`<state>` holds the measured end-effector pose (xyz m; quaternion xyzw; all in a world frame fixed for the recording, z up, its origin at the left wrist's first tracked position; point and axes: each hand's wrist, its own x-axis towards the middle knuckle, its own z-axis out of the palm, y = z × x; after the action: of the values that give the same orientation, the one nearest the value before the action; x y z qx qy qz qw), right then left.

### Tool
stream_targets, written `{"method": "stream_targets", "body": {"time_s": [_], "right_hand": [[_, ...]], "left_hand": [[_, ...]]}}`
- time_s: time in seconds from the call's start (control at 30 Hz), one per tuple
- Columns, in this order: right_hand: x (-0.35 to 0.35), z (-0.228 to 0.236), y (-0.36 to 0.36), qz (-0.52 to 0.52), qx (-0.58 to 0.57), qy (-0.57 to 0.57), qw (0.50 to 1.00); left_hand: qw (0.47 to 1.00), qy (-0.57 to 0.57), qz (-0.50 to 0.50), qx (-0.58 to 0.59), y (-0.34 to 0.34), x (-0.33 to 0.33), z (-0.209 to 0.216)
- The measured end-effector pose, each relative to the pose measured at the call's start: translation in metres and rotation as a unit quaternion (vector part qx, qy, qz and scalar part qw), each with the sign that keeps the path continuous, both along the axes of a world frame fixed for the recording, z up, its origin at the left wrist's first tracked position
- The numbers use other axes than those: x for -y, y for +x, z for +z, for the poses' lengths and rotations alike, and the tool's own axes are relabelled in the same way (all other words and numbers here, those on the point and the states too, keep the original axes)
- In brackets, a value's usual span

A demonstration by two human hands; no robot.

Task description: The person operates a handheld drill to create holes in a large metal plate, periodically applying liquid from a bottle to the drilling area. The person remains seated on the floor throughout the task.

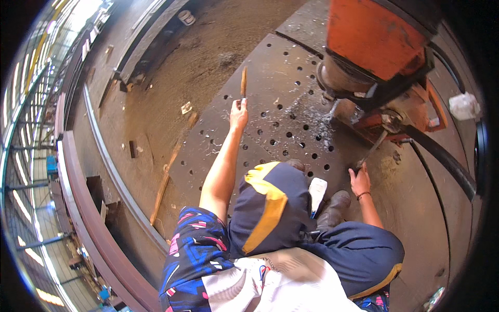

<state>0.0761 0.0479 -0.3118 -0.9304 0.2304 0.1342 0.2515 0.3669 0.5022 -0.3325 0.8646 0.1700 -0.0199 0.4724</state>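
Stick-like tool [244,81], brown and slim, one item: located over the far left part of the perforated plate, its tapered tip pointing to the far side. Left hand [239,112], one: arm stretched far out, fingers closed on the near end of that tool, as I see it in my head view. Right hand [360,179], one, with a dark band round the wrist: fingers wrapped about the near end of a metal lever [375,149]. The lever runs far and right from my right hand to a round hub on the machine [377,39], orange, large and scuffed, at the far right. Perforated plate [249,143], dark metal, with rows of round holes: carries the machine. Shavings [325,130], pale and bright: scattered on the plate, thickest just left of the machine's lower end. Hose [442,158], black and thick: right of the lever. White lump [464,106]: far right, beside the machine. Boot [333,210], brownish grey: near side, with a white item [317,193] just left of it, kind unclear to me. Wooden strip [162,192], long: on the ground left of the plate. Bucket [186,17], whitish: far left.
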Motion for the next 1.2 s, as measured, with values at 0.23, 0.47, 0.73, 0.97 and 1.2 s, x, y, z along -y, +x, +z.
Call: {"method": "stream_targets", "body": {"time_s": [0.23,0.47,0.73,0.97,1.2], "right_hand": [[0.014,-0.025,-0.014,-0.007,-0.001,-0.032,0.999],[0.015,-0.022,-0.01,-0.009,-0.018,-0.019,1.0],[0.011,-0.006,-0.012,-0.021,-0.034,-0.032,0.999],[0.014,-0.015,-0.013,0.002,-0.045,-0.057,0.997],[0.022,-0.031,-0.016,-0.004,-0.01,-0.054,0.999]], "left_hand": [[0.957,-0.284,-0.039,0.051,-0.027,-0.027,0.042],[0.913,-0.403,0.01,0.061,-0.042,-0.056,0.046],[0.902,-0.337,0.186,0.198,-0.057,-0.027,0.04],[0.946,-0.206,0.178,0.174,-0.087,-0.035,-0.019],[0.991,0.097,0.092,0.01,-0.075,-0.026,-0.008]]}}
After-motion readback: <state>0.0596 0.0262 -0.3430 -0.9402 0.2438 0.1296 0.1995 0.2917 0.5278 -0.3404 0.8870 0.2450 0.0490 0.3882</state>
